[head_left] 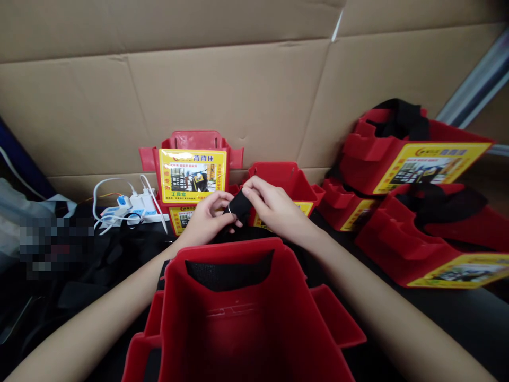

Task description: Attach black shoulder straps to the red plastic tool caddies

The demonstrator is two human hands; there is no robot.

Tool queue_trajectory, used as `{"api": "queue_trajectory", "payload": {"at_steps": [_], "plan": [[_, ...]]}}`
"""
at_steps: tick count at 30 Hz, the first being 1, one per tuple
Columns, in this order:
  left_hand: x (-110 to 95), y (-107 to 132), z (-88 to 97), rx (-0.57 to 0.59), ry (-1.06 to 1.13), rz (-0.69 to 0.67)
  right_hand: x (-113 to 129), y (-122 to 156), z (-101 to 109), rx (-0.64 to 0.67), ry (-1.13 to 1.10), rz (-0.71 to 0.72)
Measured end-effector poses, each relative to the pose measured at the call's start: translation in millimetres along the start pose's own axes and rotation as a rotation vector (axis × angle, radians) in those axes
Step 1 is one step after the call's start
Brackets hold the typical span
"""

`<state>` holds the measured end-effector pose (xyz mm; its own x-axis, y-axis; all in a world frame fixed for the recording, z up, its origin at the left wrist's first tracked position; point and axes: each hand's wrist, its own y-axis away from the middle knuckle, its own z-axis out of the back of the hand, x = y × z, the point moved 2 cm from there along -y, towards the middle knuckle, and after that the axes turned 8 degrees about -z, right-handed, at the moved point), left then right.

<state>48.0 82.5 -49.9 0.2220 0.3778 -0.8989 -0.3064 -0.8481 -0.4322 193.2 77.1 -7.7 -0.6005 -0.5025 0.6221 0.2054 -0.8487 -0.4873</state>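
Note:
A black strap (pixel 239 206) is pinched between both of my hands, just beyond the far rim of a red plastic tool box (pixel 238 329). My left hand (pixel 210 215) is closed on the strap beside a thin silvery ring or buckle edge. From the right, my right hand (pixel 272 204) grips the strap's upper end between thumb and fingers. The red box stands nearest me with its open top facing up, and black webbing (pixel 230 273) shows through the slot in its far wall. Part of the strap is hidden behind my fingers.
Stacked red boxes with yellow labels (pixel 193 175) stand behind my hands, and another red box (pixel 278 185) is beside them. More strapped boxes (pixel 417 154) are piled at right. A power strip (pixel 135 212) with white cables lies left, near dark straps (pixel 115 260). Cardboard (pixel 222 101) lines the back.

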Motion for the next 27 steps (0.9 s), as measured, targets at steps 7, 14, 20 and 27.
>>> {"api": "queue_trajectory", "payload": {"at_steps": [7, 14, 20, 27], "plan": [[-6, 0, -0.6, 0.119, 0.085, 0.041, -14, -11, 10, -0.162, -0.501, -0.156], [-10, -2, 5.3, 0.257, 0.110, 0.067, -21, -15, 27, -0.276, -0.931, -0.236], [-10, -3, 9.9, 0.267, 0.088, 0.104, -30, -21, 37, -0.286, -1.059, -0.331], [-6, -4, 11.9, 0.348, 0.035, 0.155, -45, -30, 55, -0.430, -1.121, -0.338]]}}
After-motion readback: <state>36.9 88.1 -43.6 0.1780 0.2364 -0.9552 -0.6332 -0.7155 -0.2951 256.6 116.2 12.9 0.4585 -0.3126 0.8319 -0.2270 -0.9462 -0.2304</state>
